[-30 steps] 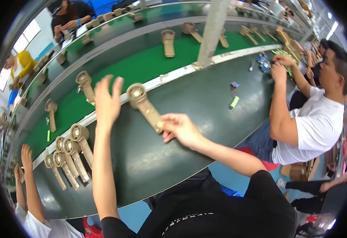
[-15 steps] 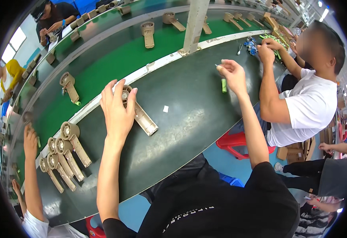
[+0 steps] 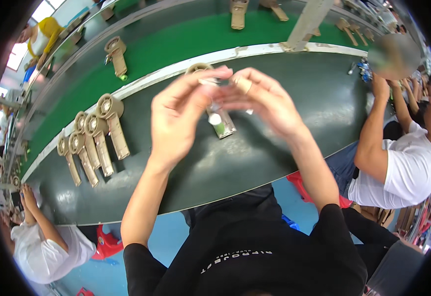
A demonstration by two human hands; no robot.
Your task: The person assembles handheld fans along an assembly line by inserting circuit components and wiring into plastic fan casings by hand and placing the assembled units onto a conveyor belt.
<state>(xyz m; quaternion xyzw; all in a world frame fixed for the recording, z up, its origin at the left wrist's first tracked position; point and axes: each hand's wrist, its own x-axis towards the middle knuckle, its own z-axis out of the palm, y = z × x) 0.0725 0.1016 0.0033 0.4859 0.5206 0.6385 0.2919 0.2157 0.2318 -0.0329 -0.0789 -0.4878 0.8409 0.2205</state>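
Note:
My left hand [image 3: 178, 121] and my right hand [image 3: 265, 101] are raised together over the dark green bench [image 3: 255, 158], fingertips meeting. Between the fingertips they pinch a small white and green piece [image 3: 217, 121], which hangs down from them. Directly beneath lies a tan metal part [image 3: 225, 129] with a round head [image 3: 198, 68] and a long handle; my fingers hide most of it. Whether the small piece touches the tan part cannot be made out.
Several more tan parts [image 3: 94, 140] lie in a row at the bench's left. Others ride the green conveyor belt [image 3: 176, 42] behind a white divider. A person in a white shirt [image 3: 413, 163] works at my right, another person [image 3: 43, 241] at lower left. A grey post [image 3: 306, 22] stands behind.
My right hand came back from the far right of the bench, where it reached a small green piece. My left hand lifted off the tan part. Both now meet above it.

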